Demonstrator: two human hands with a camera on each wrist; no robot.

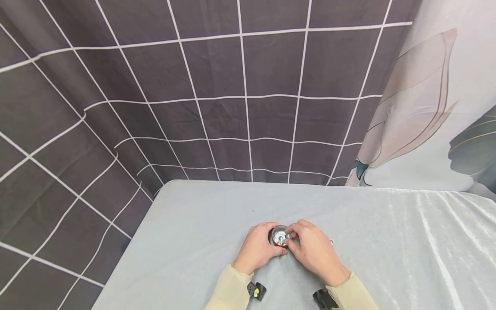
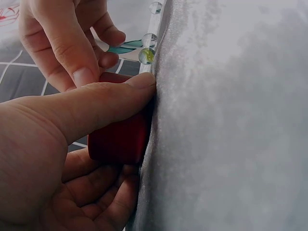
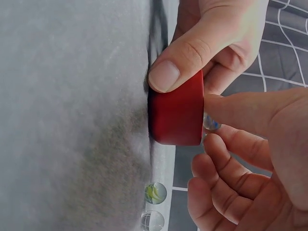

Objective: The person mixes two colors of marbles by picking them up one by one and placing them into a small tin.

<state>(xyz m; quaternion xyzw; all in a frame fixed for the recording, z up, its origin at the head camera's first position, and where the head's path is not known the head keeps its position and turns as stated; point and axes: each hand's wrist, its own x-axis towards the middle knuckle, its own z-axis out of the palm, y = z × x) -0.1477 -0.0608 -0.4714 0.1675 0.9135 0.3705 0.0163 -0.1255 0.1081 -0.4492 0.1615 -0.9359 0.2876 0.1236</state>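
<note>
Marble pinched at the mouth of a red cup

The left hand (image 1: pixel 255 245) is curling round a red cup (image 3: pixel 179 118) with a shiny inside, its thumb pressing one side and its fingers the other, while the cup is standing upright on the pale cloth-covered desk (image 1: pixel 186 232). The right hand (image 1: pixel 313 249) is pinching a clear marble (image 3: pixel 211 122) with blue in it between thumb and forefinger, right at the cup's rim; its other fingers are curling loosely. Something glassy is showing inside the cup, though whether it is another marble or a reflection I cannot tell. A yellow-green marble (image 2: pixel 147 56) and other clear marbles (image 2: pixel 155 7) are lying on the desk outside the cup, near the right hand.

The step in hand is seemingly passing a marble over the rim; whether in or out, one moment is not showing. The next move is probably calling for a steady cup and a gentle loosening of the pinch.
</note>
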